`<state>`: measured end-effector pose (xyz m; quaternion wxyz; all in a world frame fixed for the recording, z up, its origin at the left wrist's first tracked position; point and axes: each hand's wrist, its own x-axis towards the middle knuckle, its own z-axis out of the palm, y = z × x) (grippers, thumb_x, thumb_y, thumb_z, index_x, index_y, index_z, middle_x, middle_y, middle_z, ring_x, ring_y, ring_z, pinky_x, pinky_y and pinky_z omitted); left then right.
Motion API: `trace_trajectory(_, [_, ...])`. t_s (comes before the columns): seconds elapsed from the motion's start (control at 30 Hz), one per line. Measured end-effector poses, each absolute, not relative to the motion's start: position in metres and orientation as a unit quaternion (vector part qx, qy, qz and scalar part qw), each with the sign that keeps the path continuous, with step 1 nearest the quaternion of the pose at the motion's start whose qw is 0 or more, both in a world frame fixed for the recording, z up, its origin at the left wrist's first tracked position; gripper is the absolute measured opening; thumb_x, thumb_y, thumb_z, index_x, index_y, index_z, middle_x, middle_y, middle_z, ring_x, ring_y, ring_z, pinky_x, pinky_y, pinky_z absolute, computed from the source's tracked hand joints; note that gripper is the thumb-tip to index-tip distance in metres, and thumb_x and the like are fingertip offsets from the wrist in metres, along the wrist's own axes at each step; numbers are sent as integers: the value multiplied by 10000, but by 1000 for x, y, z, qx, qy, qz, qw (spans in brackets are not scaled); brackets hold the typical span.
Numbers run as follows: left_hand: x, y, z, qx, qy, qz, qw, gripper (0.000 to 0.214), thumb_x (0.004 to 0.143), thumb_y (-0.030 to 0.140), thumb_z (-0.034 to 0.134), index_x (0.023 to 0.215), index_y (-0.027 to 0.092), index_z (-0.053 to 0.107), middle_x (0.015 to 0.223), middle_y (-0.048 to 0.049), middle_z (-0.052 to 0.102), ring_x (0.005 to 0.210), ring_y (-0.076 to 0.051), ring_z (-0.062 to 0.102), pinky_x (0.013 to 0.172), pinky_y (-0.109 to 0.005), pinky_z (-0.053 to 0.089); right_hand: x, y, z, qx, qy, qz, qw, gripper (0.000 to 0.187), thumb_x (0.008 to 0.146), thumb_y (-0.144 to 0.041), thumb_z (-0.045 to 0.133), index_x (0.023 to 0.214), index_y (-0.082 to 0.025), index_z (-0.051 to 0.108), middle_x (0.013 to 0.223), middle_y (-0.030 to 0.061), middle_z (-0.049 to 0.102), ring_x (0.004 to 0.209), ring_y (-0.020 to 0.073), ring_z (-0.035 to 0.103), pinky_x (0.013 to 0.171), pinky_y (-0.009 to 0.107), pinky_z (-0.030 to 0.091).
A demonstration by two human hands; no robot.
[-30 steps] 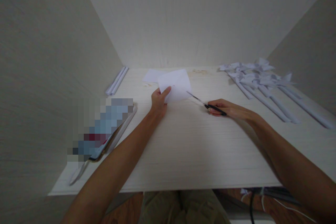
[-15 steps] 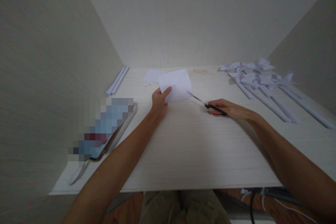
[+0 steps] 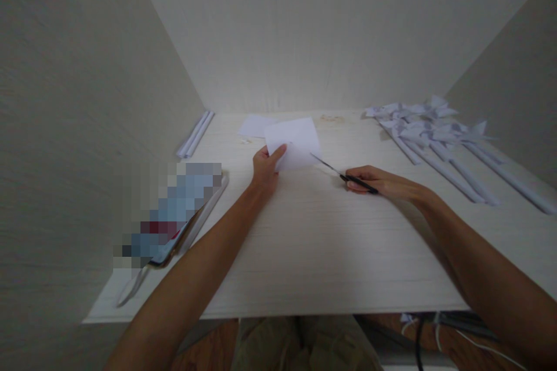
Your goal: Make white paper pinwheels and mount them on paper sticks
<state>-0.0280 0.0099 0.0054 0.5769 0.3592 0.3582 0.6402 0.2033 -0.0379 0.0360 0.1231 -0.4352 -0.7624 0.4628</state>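
My left hand (image 3: 266,167) pinches a white sheet of paper (image 3: 296,136) at its lower left, thumb on top, and holds it up off the table. In my right hand (image 3: 368,178) is a pair of scissors (image 3: 333,168) with black handles. Their blades point up and left, with the tips at the paper's lower right edge; whether they touch it I cannot tell. Behind the held sheet, another white paper (image 3: 256,126) lies flat on the table.
Several white paper pinwheels (image 3: 418,127) on rolled sticks lie at the right. Two or so paper rolls (image 3: 195,134) rest at the back left. A phone-like device (image 3: 174,220), mostly pixelated, sits by the left wall. Small scraps (image 3: 246,141) lie on the white table (image 3: 304,266).
Hardly anything differs. The held paper and both hands sit very slightly lower in the picture, and the scissors remain pointed at the paper's edge.
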Motion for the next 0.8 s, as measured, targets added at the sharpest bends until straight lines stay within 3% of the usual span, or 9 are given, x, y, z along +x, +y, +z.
trace_trajectory(0.8, [-28, 8, 6, 362, 356, 637, 580, 281, 523, 299, 731, 732, 140, 631, 712, -44, 675, 737, -191, 640, 702, -322, 495, 204, -38, 32, -440, -771, 445, 119, 378, 784, -486, 440, 585, -189, 316, 574, -53, 249, 508, 70, 247, 455, 227, 196])
